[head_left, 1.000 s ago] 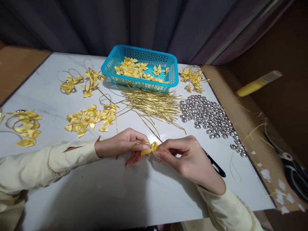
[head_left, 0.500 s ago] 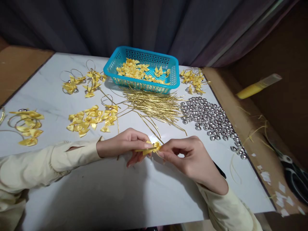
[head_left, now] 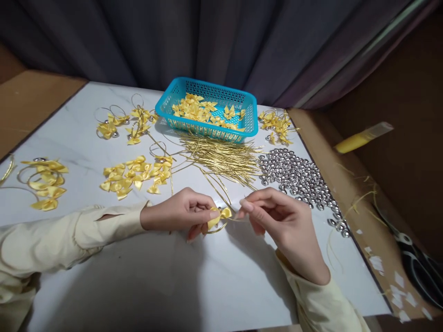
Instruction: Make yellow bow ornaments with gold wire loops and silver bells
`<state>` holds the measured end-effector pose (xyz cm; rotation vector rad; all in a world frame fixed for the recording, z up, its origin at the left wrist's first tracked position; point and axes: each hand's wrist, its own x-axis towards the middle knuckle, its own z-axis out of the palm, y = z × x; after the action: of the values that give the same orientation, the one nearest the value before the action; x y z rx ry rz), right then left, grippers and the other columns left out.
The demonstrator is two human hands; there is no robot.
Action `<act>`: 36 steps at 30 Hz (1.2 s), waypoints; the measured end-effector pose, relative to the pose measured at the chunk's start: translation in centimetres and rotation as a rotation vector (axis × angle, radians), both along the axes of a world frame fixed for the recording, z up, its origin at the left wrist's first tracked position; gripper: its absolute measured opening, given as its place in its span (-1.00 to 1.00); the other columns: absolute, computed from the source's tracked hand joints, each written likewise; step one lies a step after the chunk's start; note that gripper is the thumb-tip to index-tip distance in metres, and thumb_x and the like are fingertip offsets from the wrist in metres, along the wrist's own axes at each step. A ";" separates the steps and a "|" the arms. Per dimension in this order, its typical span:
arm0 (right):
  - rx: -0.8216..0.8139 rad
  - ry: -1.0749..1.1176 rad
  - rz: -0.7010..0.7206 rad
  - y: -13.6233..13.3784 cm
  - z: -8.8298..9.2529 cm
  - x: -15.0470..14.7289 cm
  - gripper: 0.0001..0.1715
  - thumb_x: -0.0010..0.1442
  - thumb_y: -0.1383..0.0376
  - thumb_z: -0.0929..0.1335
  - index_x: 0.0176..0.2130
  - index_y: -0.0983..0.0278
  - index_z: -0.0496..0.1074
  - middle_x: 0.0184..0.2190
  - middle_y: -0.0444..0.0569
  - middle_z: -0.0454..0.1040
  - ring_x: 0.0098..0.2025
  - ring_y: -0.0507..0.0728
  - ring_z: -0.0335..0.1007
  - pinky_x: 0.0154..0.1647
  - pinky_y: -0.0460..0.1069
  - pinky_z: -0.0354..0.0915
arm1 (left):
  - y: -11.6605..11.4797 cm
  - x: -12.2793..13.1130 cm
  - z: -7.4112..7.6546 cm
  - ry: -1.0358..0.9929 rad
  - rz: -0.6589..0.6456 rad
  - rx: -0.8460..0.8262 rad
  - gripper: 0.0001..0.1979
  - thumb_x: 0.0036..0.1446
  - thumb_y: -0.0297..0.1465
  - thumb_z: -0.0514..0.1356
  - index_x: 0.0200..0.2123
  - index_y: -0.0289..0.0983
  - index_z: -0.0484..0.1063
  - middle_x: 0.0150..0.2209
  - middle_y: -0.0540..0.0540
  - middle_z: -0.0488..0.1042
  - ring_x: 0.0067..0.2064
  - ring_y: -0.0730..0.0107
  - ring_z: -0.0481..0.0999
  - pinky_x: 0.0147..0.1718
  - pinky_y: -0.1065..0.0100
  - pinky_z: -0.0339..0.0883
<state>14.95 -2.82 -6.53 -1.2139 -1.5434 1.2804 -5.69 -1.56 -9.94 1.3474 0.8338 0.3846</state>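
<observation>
My left hand [head_left: 182,213] pinches a yellow satin bow [head_left: 225,213] between thumb and fingers, above the middle of the white table. A gold cord [head_left: 218,229] curves beneath that bow. Just to the right, my right hand [head_left: 282,226] has its thumb and forefinger closed on a thin strand that runs toward the bow; its far end is hard to make out. Behind my hands lies a pile of gold cords [head_left: 224,159]. A group of loose yellow bows [head_left: 136,173] rests beyond my left wrist.
A blue basket [head_left: 256,117] with yellow bows stands at the back. Silver bells or beads [head_left: 297,175] spread at right. Bows with cord loops lie in clusters at far left [head_left: 48,182], back left [head_left: 138,124] and back right [head_left: 275,122]. Black scissors [head_left: 417,265] lie at the right edge.
My right hand has drawn a little to the right, away from the bow, with its fingers lifted. The bow now faces up more openly in my left hand. The view has shifted slightly.
</observation>
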 end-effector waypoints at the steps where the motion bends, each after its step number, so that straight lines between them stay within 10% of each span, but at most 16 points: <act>1: 0.026 -0.009 0.001 0.0 -0.1 0.0 -0.90 0.11 0.32 0.38 -0.41 0.33 0.44 -0.55 -0.07 0.49 -0.68 -0.08 0.18 -0.69 -0.15 0.16 | 0.0 -0.1 0.0 0.021 -0.010 0.038 -0.70 0.17 -0.26 0.10 -0.49 -0.36 0.35 -0.70 0.04 0.35 -0.69 0.59 0.34 -0.68 0.60 0.17; 8: 0.244 -0.072 0.170 -0.2 -0.1 -0.3 -0.93 0.11 0.40 0.36 -0.40 0.28 0.48 -0.41 -0.04 0.53 -0.40 0.04 0.41 -0.44 -0.06 0.34 | 0.3 -0.2 0.8 0.052 -0.074 0.134 -0.70 0.19 -0.27 0.06 -0.44 -0.37 0.39 -0.68 0.02 0.36 -0.68 0.58 0.36 -0.69 0.61 0.19; 36: 0.371 -0.058 0.261 -0.4 -0.5 -0.6 -0.90 0.12 0.50 0.33 -0.37 0.35 0.44 -0.40 0.01 0.51 -0.33 0.03 0.43 -0.31 -0.06 0.35 | 0.5 -0.2 3.1 0.081 -0.116 0.064 -0.70 0.20 -0.30 0.05 -0.53 -0.33 0.30 -0.70 0.10 0.30 -0.67 0.61 0.33 -0.67 0.60 0.18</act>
<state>14.40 -3.23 -6.99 -0.8395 -1.9291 1.0588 -5.87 -1.03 -6.84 1.4716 0.8114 0.2699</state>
